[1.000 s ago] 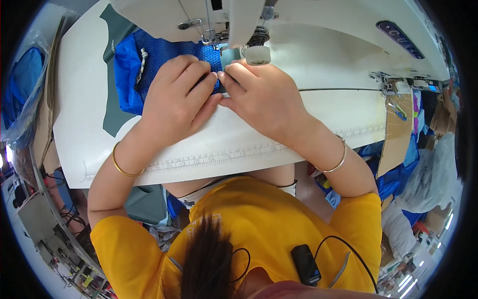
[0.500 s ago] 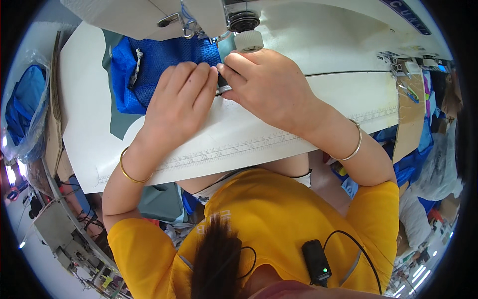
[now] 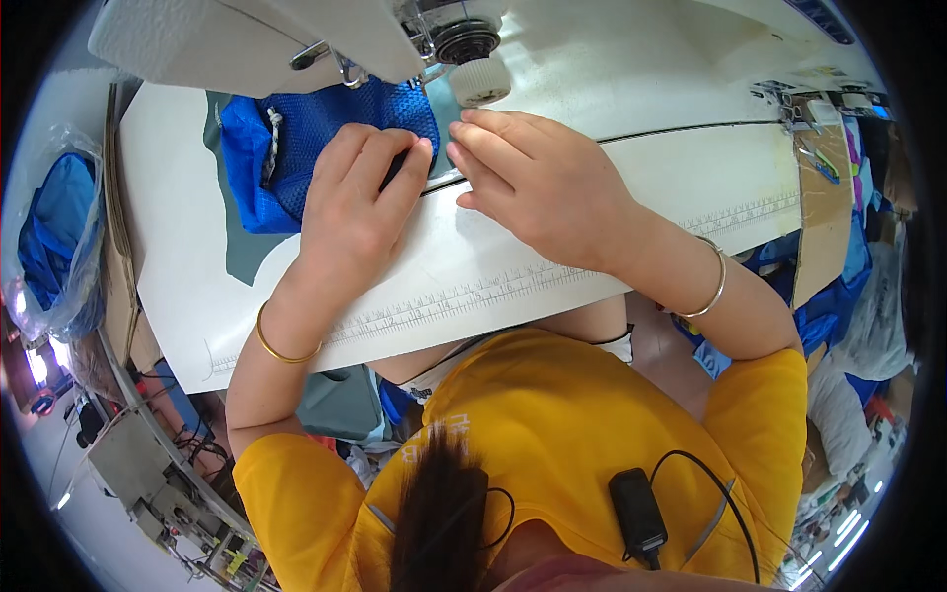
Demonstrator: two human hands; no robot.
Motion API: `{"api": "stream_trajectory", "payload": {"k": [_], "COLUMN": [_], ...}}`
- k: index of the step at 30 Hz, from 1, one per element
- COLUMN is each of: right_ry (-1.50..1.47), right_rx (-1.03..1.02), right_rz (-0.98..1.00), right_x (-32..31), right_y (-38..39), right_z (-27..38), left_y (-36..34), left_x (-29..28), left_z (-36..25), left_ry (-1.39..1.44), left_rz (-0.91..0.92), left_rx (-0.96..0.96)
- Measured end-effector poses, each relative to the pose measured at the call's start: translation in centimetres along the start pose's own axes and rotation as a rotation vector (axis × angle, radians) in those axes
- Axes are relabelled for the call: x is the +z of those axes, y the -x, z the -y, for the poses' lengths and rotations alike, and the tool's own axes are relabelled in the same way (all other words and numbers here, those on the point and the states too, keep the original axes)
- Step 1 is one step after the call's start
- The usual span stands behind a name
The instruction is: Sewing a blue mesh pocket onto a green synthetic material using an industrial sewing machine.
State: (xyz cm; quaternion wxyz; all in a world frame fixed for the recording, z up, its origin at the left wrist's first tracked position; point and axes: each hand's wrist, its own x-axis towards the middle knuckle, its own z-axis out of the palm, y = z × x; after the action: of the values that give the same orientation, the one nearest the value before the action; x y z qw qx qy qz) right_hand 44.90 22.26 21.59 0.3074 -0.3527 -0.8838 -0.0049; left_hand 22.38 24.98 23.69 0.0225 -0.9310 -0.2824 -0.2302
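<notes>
A blue mesh pouch with a pale knotted cord lies on a dark grey-green fabric piece, below the head of a sewing machine. My left hand is closed at the pouch's right edge, fingertips and thumb pinching the blue material. Just right of it, my right hand has its fingers stretched out and loosely apart from the thumb. No held thing shows in it. Its fingertips are beside a strip of grey-green fabric; whether they touch it cannot be made out.
The white table has a printed ruler along its near edge. The machine's white knob hangs close above my right fingers. Far left, a clear plastic bag holds blue cloth. Small snips rest on cardboard at the right.
My right hand has drawn a little away from my left hand, and its fingers have loosened. My left hand stays at the pouch's edge. The whole view has shifted slightly.
</notes>
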Motion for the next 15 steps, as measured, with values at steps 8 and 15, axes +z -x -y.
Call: {"api": "stream_trajectory", "payload": {"k": [8, 15], "right_ry": [-0.004, -0.005], "right_rx": [-0.082, -0.093], "right_rz": [-0.009, 0.005], "right_x": [0.01, -0.07], "right_y": [0.24, 0.26], "right_z": [-0.03, -0.02], "left_y": [-0.01, 0.04], "left_x": [0.57, 0.27], "left_z": [0.29, 0.42], "left_ry": [-0.125, -0.062], "left_rz": [-0.095, -0.068], "left_rx": [0.122, 0.095]}}
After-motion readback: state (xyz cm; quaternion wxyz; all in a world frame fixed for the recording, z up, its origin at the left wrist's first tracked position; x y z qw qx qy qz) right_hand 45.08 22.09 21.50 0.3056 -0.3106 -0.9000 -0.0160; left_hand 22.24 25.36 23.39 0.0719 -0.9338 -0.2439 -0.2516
